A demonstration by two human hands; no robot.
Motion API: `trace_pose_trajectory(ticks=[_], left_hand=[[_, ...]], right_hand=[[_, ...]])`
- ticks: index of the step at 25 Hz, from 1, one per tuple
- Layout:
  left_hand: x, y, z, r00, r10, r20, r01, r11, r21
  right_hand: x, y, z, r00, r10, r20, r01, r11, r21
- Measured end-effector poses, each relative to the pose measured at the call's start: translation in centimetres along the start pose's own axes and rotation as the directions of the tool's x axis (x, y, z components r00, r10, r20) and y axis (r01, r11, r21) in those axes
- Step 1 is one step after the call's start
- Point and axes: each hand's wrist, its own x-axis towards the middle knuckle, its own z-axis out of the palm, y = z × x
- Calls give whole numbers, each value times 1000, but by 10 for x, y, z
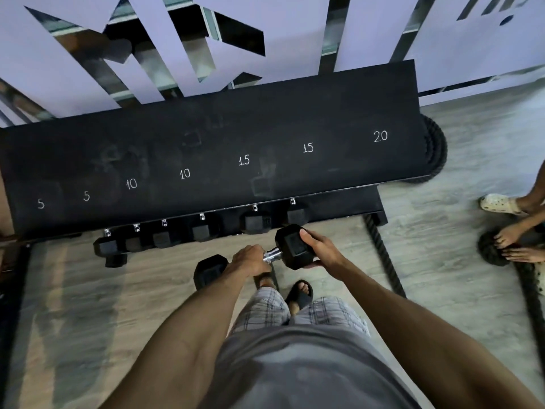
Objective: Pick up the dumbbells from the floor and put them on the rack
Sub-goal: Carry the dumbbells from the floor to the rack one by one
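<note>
I hold one black hex dumbbell (290, 245) in the air in front of the rack (206, 149). My left hand (250, 259) is wrapped around its chrome handle. My right hand (320, 249) cups the right hex head from the side. The dumbbell's left head (210, 270) sticks out past my left hand. The rack is a long black shelf with chalked numbers 5, 5, 10, 10, 15, 15, 20. Several dumbbells (256, 221) lie in its lower tier, heads poking out. A small dumbbell head (115, 259) sits low at the rack's left front.
A thick black rope (383, 255) runs across the wooden floor right of my feet, with a coil (433, 149) behind the rack's right end. Another person's feet (501, 205) stand at the right edge. A white patterned wall panel (265, 31) backs the rack.
</note>
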Motion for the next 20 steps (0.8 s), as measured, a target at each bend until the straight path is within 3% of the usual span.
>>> trace_pose_trajectory(ticks=[11,20], left_hand=[[117,38,-106,998,35,52,-36,999,19],[186,17,-194,999,21,50,-14,991,-136]], right_hand=[[104,-108,-18,993,-3,-122,3,1000,2],[193,-193,19,976,-98,-197,79,992,-101]])
